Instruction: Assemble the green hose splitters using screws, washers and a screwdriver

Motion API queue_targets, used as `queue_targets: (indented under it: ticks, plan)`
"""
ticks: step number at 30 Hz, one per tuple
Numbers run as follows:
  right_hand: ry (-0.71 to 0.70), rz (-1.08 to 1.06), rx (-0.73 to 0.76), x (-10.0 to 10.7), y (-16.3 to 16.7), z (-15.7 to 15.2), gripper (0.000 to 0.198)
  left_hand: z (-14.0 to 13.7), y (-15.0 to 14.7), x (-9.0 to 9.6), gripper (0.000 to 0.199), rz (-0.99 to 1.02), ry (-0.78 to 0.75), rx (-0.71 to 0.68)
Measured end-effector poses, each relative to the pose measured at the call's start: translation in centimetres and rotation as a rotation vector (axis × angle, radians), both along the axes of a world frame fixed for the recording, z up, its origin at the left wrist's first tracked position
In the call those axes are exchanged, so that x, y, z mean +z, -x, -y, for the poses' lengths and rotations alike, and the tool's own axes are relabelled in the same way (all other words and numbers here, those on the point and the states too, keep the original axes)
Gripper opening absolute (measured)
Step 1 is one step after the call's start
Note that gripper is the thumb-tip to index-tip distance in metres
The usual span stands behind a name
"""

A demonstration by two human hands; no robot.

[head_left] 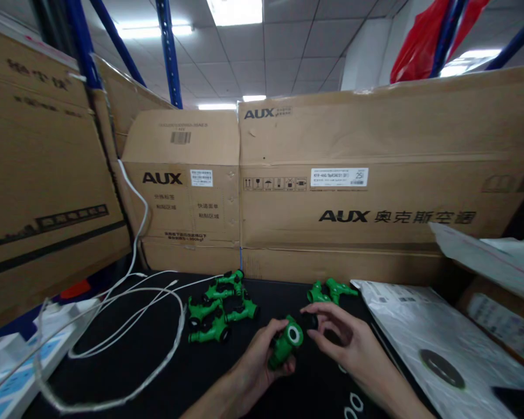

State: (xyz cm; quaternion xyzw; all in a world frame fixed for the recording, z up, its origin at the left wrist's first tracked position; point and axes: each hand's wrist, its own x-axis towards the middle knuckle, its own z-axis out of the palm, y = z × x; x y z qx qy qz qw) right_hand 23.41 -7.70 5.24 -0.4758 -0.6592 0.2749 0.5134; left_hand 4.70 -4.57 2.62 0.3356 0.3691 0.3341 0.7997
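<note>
In my left hand [266, 355] is a green pipe fitting [283, 346], its round end with a white ring turned toward my right hand. My right hand [349, 334] pinches a small black cap [310, 320] between thumb and fingers, just right of that end and apart from it. A cluster of several green fittings with black ends [220, 308] lies on the black table top to the left. Two more green fittings [332, 291] lie behind my right hand. White rings [353, 404] lie on the table near the front, below my right hand.
White cables [174, 343] loop over the table's left side beside a power strip [21, 372]. Tall cardboard boxes [279, 265] wall off the back and left. A white plastic mailer bag [414, 331] and a cardboard box [502, 314] are on the right.
</note>
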Motion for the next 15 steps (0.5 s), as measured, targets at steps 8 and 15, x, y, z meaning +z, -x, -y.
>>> queue_targets:
  ticks: [8,15]
  plan:
    - [-0.249,0.274,0.029,-1.1,1.6,1.8,0.031,0.6,1.0,0.0,0.048,-0.09,-0.085,0.026]
    - [-0.383,0.334,0.02,-2.2,1.7,1.8,0.035,0.8,1.0,-0.6,0.048,-0.107,-0.135,-0.048]
